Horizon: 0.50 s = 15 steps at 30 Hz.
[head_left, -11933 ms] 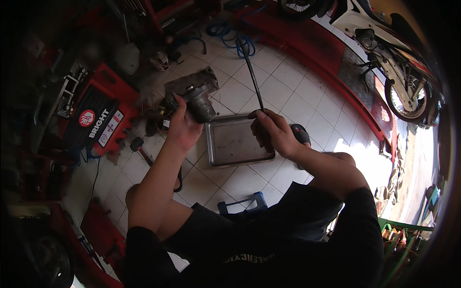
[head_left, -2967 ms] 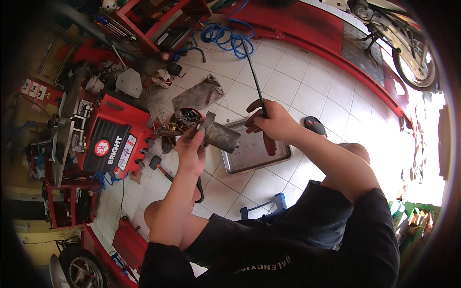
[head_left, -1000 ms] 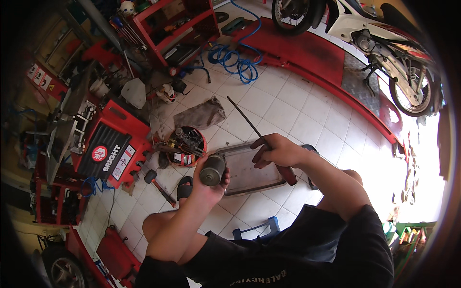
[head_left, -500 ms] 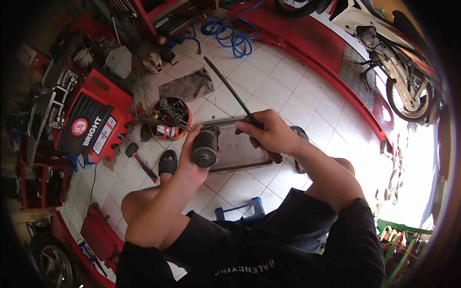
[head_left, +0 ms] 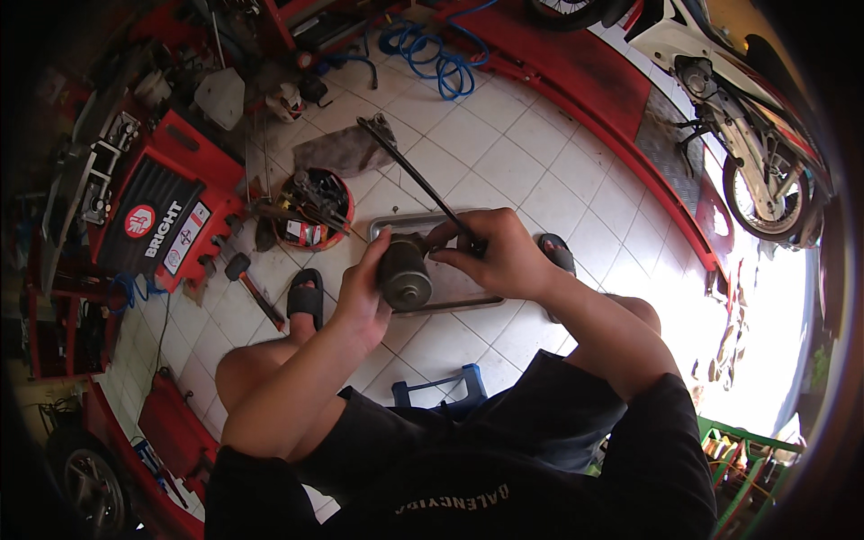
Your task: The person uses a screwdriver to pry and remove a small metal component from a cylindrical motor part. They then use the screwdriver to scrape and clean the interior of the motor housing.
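Observation:
My left hand [head_left: 364, 297] grips a dull metal cylinder [head_left: 405, 277], its domed end facing me. My right hand [head_left: 490, 256] is closed on a long dark screwdriver [head_left: 418, 180], its shaft slanting up to the left; the thumb and fingers are at the cylinder's upper right side, and whether they touch it is hard to tell. The screwdriver's handle is hidden by the hand. Below both hands a shallow metal tray [head_left: 459, 288] lies on the white tiles.
Left are a round tool-filled container [head_left: 315, 205], a mallet [head_left: 256, 292] and a red machine [head_left: 171, 198]. Beyond lie a grimy cloth [head_left: 328, 148] and blue hose coils [head_left: 436, 67]. A motorcycle [head_left: 720, 117] stands at a red lift ramp [head_left: 576, 90]. A blue step [head_left: 441, 387] is between my knees.
Since a second ago my right hand has moved inward and up, bringing its fingers to the cylinder. The cylinder is slightly higher. The view has shifted a little.

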Each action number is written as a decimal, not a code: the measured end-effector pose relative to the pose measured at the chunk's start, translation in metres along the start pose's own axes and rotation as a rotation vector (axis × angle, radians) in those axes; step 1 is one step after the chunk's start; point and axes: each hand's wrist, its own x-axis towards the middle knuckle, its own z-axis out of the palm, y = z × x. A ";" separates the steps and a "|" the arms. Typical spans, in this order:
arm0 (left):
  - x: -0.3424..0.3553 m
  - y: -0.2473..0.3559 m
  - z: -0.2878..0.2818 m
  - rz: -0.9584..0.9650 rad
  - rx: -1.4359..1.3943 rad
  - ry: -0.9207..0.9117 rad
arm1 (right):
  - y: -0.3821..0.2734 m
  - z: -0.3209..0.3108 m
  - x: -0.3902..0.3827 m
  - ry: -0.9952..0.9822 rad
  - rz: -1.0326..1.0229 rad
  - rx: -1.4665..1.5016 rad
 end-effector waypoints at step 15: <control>0.000 -0.003 -0.004 -0.093 0.052 -0.086 | 0.003 -0.001 0.004 -0.065 -0.084 0.082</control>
